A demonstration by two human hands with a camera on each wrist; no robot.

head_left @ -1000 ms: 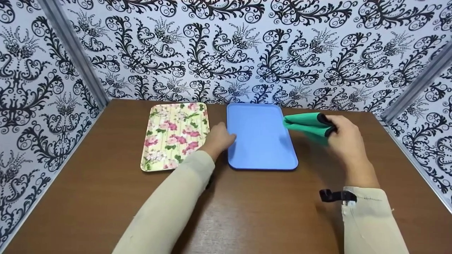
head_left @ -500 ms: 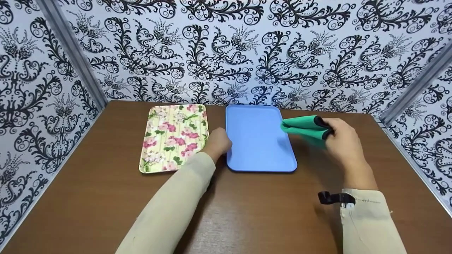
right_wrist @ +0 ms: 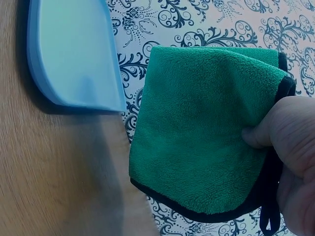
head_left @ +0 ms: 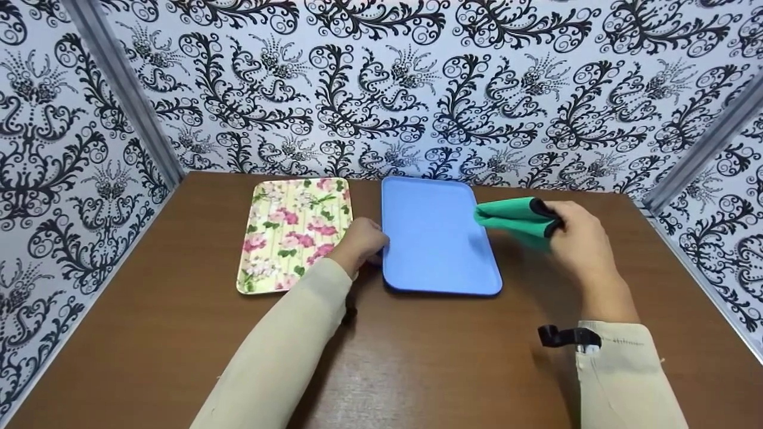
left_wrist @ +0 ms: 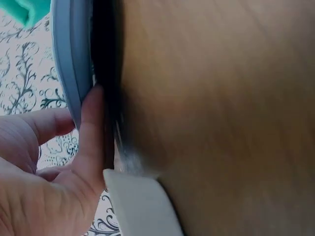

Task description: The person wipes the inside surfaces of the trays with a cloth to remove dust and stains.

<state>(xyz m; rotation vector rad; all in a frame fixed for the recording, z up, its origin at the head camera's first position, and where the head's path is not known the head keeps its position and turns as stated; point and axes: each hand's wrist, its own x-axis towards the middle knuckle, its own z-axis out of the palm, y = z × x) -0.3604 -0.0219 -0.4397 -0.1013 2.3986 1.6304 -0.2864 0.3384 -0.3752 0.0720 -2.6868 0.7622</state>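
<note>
The blue tray (head_left: 441, 232) stands on the table, slightly raised at its left side. My left hand (head_left: 360, 238) is at that side; in the left wrist view, the hand (left_wrist: 59, 177) pinches the tray's rim (left_wrist: 71, 54) between thumb and finger. To the right of the tray, my right hand (head_left: 581, 244) holds a folded green cloth (head_left: 512, 214) above the table. The right wrist view shows the thumb pressed on the cloth (right_wrist: 206, 132), which has black edging and a hanging loop. The fingers behind the cloth are hidden.
A floral tray (head_left: 292, 238) with pink flowers lies left of the blue tray, partly covered by my left arm. Both trays rest near the back of the brown table (head_left: 429, 357). Patterned walls (head_left: 405, 77) stand behind and at the sides.
My left hand has drawn slightly down and left and now grips the blue tray's left rim, which has lifted a little. The right hand and cloth have barely moved.
</note>
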